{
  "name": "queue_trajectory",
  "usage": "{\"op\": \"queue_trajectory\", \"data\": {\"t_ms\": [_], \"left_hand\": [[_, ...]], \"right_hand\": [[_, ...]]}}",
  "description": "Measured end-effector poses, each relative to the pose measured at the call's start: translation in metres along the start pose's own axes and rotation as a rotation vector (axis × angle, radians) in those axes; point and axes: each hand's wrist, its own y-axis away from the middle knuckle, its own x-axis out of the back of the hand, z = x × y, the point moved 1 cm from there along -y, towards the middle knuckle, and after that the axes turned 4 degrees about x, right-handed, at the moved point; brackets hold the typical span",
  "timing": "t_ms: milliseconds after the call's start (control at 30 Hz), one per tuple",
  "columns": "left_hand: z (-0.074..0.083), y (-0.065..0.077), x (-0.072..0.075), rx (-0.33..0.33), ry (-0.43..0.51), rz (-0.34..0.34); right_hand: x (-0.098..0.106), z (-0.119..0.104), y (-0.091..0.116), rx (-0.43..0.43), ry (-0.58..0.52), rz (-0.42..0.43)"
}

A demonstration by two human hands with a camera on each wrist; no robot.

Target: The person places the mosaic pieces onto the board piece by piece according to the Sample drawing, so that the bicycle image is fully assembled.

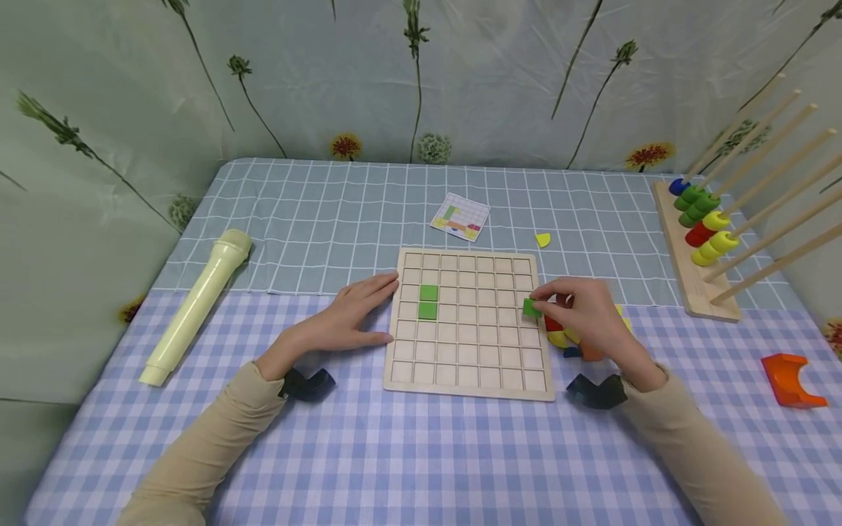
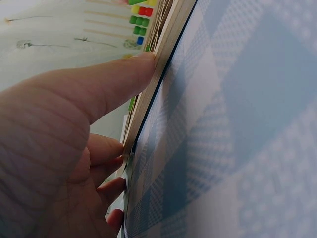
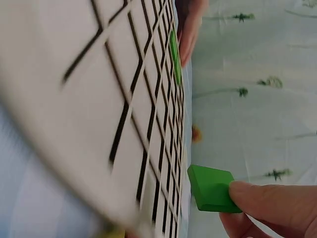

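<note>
A wooden grid board (image 1: pixel 470 324) lies flat on the table, with two green square tiles (image 1: pixel 428 302) set in adjoining cells at its left. My left hand (image 1: pixel 349 314) rests at the board's left edge, its thumb and fingertips touching the rim in the left wrist view. Between thumb and finger my right hand (image 1: pixel 582 314) pinches another green square tile (image 3: pixel 213 189), held over the board's right edge. Beneath the right hand lies a small pile of coloured pieces (image 1: pixel 558 336), red, yellow, orange and dark blue, partly hidden by it.
A printed pattern card (image 1: pixel 460 217) and a yellow quarter-round piece (image 1: pixel 542 239) lie beyond the board. At far right stands a peg rack (image 1: pixel 697 252) with coloured beads, an orange curved block (image 1: pixel 791 381) nearer. A cream microphone-shaped tube (image 1: pixel 197 307) lies at left.
</note>
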Motion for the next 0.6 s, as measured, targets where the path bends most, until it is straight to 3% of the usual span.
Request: {"op": "queue_trajectory", "data": {"t_ms": [267,600], "left_hand": [[0.001,0.000,0.001,0.000,0.005,-0.002],[0.003,0.000,0.002,0.004,0.007,-0.004]], "right_hand": [[-0.026,-0.019,-0.016,0.098,-0.054,-0.023],[-0.048,-0.039,-0.028,0.105,-0.148,-0.089]]}}
